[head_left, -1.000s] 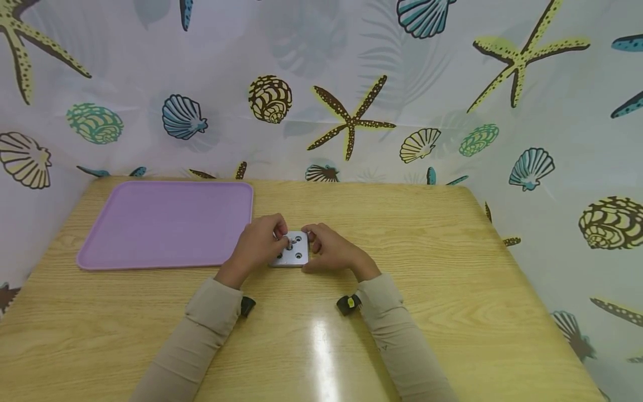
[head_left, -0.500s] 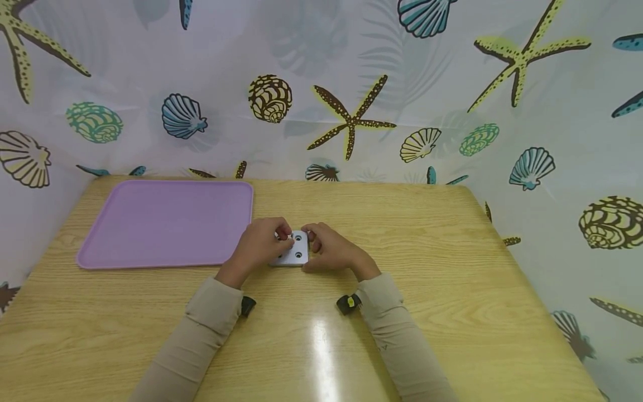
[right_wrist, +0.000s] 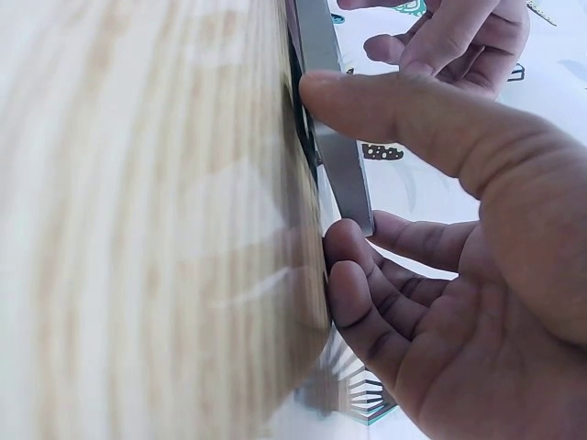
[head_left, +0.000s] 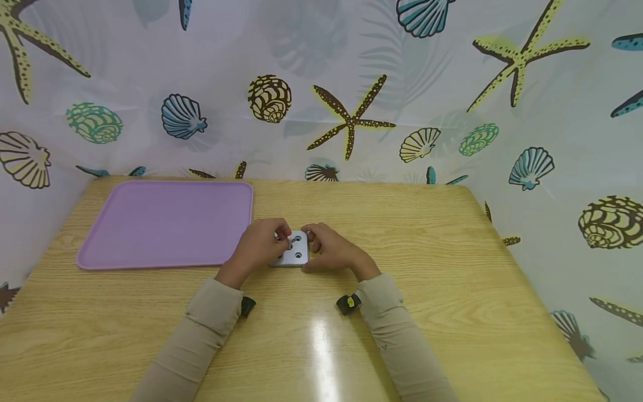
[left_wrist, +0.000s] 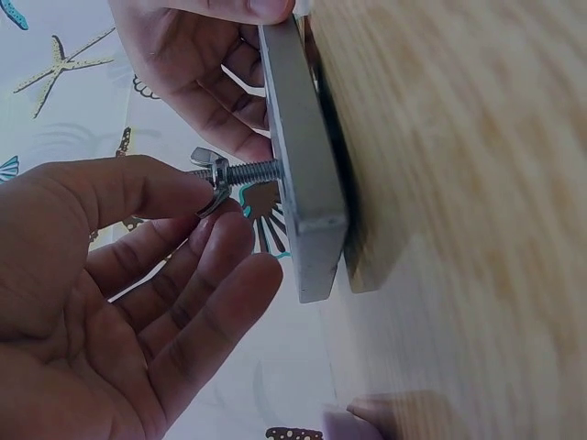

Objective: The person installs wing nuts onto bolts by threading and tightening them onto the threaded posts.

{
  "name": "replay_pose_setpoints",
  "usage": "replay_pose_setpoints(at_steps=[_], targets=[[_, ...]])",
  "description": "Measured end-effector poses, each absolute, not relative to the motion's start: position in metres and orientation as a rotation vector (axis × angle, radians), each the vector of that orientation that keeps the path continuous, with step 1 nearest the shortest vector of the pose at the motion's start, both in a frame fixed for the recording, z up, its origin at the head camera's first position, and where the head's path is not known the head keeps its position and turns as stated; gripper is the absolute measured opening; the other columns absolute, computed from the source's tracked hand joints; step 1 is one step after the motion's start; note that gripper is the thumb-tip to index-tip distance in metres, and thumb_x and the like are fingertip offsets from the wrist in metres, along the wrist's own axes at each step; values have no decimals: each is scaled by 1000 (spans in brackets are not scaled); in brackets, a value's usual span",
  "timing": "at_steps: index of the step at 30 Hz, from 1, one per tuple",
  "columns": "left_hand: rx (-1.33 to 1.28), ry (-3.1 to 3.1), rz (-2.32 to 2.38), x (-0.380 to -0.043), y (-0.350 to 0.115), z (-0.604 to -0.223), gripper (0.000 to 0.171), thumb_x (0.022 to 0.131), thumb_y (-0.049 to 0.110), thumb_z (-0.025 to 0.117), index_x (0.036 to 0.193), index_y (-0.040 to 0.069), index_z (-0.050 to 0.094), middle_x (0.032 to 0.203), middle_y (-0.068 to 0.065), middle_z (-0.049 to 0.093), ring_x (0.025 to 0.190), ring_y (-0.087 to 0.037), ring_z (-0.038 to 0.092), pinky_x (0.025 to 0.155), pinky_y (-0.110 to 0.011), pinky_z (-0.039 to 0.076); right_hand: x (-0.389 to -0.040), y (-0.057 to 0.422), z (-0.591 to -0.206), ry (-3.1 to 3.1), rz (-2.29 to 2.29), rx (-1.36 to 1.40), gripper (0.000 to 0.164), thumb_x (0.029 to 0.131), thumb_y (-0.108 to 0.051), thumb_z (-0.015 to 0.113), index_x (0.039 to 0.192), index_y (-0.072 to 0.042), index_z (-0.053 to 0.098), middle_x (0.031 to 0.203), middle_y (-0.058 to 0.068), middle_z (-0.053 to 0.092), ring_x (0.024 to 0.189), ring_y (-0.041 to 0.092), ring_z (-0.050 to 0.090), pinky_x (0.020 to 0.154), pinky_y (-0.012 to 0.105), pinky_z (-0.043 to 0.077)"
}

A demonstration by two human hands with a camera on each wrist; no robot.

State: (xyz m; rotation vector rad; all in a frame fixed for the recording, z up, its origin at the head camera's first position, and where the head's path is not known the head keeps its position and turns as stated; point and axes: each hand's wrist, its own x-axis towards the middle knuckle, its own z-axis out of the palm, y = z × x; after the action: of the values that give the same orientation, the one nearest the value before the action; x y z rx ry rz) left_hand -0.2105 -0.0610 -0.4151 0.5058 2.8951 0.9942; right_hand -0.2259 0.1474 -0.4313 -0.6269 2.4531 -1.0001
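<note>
A square silver metal plate (head_left: pixel 296 260) with several holes lies on the table between my hands. From its face a threaded bolt (left_wrist: pixel 255 172) stands straight out, carrying a wing nut (left_wrist: pixel 218 172) some way above the plate. My left hand (head_left: pixel 257 244) pinches the wing nut between thumb and index finger; its other fingers are spread loosely beside it. My right hand (head_left: pixel 332 249) holds the plate's right side, the thumb at the near corner and the fingers curled at the far one. In the right wrist view, the right thumb (right_wrist: pixel 367 103) lies against the plate's edge.
A purple tray (head_left: pixel 171 223) lies on the wooden table (head_left: pixel 402 234) to the left, close beside the left hand. A white curtain (head_left: pixel 301 50) printed with shells and starfish stands behind and along the sides of the table.
The left thumb and fingers have shifted slightly around the wing nut, covering it half a second ago and showing more of it now. The right hand and the plate have stayed in place.
</note>
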Motion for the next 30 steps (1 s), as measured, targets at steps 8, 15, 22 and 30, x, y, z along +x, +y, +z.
replay_pose_setpoints(at_steps=[8,15,22,30], targets=[[486,2919,993,-210,-61,-414,7,87,14,70,89,10,65,84,-4,68,74,-17,59,65,-30,46,-226,147,-430,2463,-996,-617,83,77,-18,85,146,-6,41,124,9,48,105,20,52,92,32,47],[465,2916,1000,-210,-62,-415,8,88,15,70,87,11,63,82,-3,67,71,-15,57,63,-28,42,-226,146,-431,2463,-991,-612,84,77,-17,85,147,-5,41,125,9,49,106,20,53,93,33,48],[478,2888,1005,-210,-62,-415,9,87,14,68,96,10,68,90,-4,73,82,-18,65,73,-34,50,-225,146,-430,2459,-1002,-635,82,77,-15,85,146,-5,41,122,10,49,105,20,52,91,31,47],[525,2861,1004,-209,-64,-413,20,82,17,74,99,10,68,92,-5,73,81,-18,65,73,-35,51,-226,146,-431,2461,-1000,-648,82,76,-15,86,145,-5,42,120,9,49,103,19,51,90,29,47]])
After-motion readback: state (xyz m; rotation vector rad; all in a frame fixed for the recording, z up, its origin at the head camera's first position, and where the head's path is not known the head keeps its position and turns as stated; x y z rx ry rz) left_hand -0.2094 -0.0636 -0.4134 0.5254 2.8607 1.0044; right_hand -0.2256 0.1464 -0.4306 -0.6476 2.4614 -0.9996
